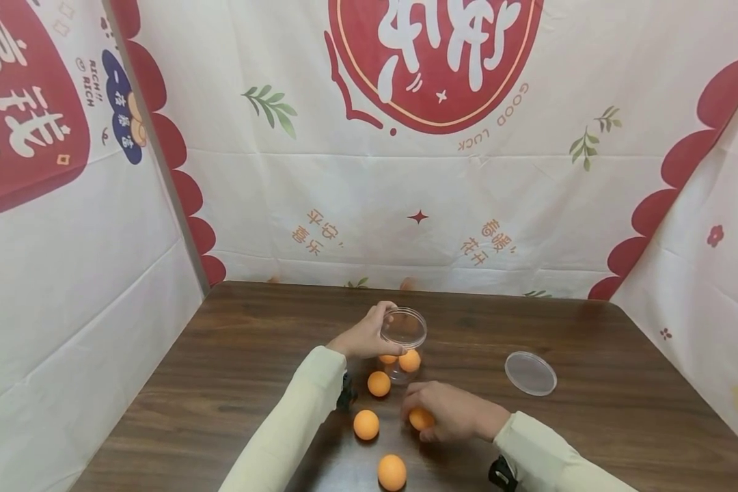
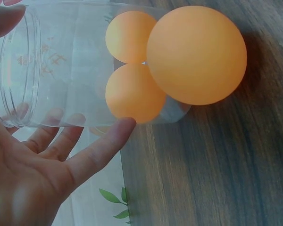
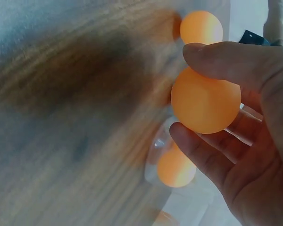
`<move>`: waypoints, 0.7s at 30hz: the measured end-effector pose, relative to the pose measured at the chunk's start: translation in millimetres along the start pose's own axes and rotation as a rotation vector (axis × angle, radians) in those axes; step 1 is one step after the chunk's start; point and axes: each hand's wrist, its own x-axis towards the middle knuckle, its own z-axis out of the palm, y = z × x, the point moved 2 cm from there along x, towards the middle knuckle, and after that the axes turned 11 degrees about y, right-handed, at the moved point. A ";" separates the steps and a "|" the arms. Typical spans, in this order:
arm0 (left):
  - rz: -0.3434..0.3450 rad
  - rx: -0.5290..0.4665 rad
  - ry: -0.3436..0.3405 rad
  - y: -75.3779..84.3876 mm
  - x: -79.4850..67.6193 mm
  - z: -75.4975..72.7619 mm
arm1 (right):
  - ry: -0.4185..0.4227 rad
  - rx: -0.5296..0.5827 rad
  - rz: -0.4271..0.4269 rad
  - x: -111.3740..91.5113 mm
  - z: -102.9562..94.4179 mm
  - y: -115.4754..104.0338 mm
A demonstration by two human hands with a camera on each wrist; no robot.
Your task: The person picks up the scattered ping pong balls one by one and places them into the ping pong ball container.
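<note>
My left hand [image 1: 364, 336] grips a clear plastic jar [image 2: 75, 89] round its rim, thumb on one side and fingers on the other. The jar stands upright and uncovered, with two orange ping-pong balls [image 1: 409, 361] at its bottom. Between thumb and fingers, my right hand [image 1: 452, 410] holds another orange ping-pong ball [image 3: 205, 100], just in front of the jar. A loose ball [image 1: 378, 384] lies close to the jar's base and looks large in the left wrist view. Two more, a middle ball [image 1: 365, 425] and a near ball [image 1: 392, 473], lie towards me.
A clear round lid [image 1: 531, 373] lies flat on the brown wooden table [image 1: 252, 335], to the right of the jar. Printed white cloth [image 1: 369, 184] hangs behind the table and along both sides.
</note>
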 end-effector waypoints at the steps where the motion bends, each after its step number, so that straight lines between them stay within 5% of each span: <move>1: -0.002 -0.001 0.001 -0.1 -0.1 0.1 | 0.004 -0.001 -0.002 0.1 -1.8 0.6; 11: 0.011 0.009 -0.004 0.2 1.3 -1.6 | 0.053 0.009 -0.033 1.7 -16.9 3.9; 21: 0.001 -0.045 -0.013 -1.1 1.6 0.8 | 0.086 0.035 -0.010 6.3 -53.6 7.2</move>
